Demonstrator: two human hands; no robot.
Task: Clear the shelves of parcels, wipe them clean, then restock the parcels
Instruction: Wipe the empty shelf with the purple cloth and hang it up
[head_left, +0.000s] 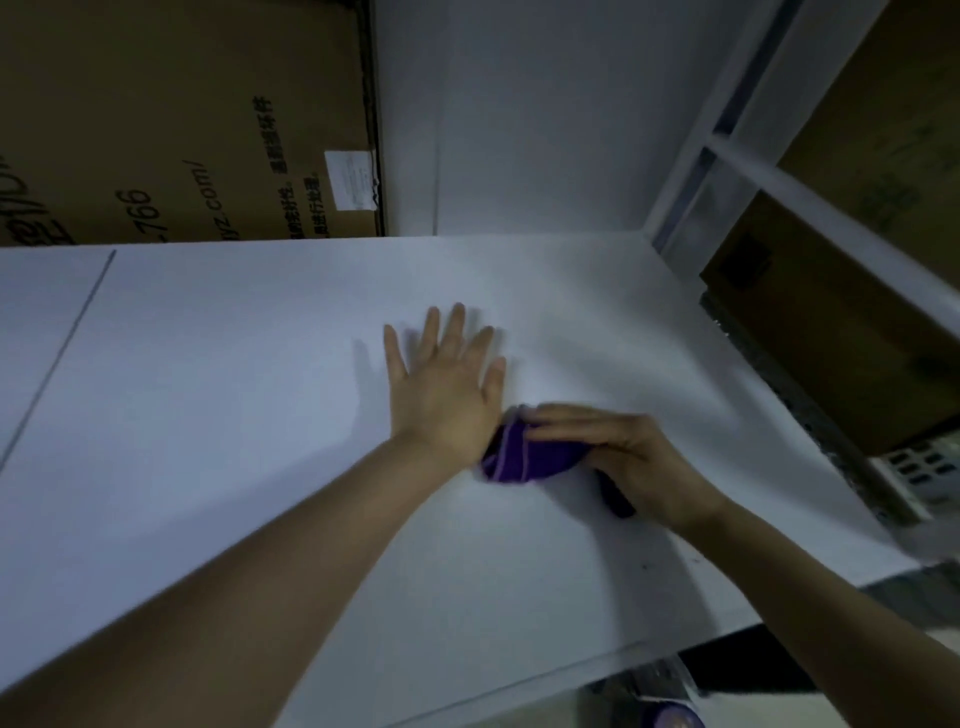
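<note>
"Purple cloth (511, 457), bunched, pale stitching along the hem. Where do you place it?"

"On the white shelf board (208, 415), right of centre, pinned under the right hand (634, 462). One dark end trails out beneath that wrist."

"Fingers on the right?"

"Curled over the top of the bundle, gripping it and bearing down on the board. Thumb is hidden."

"And the left hand (441, 384)?"

"Flat, palm down on the board, fingers straight and fanned toward the back panel (519, 130). It holds nothing. The cloth lies right against that wrist; touching or only close, I can't tell."

"Forearms?"

"Both bare, coming in from the near edge. The hands are slightly smeared."

"Parcels?"

"A large cardboard carton (182, 119) at back left, with dark print and a white shipping label (350, 179) near its right edge. Its lower edge meets the rear line of the board; standing on it or behind it, I can't tell."

"Right side?"

"A white upright frame (727, 150) closes the bay. Beyond it is a second brown carton (831, 338) on the neighbouring shelf, well apart from the hands."

"Anything on the board itself?"

"A thin dark seam (67, 332) slanting across the far left, and a few small dark specks near the front right edge."
</note>
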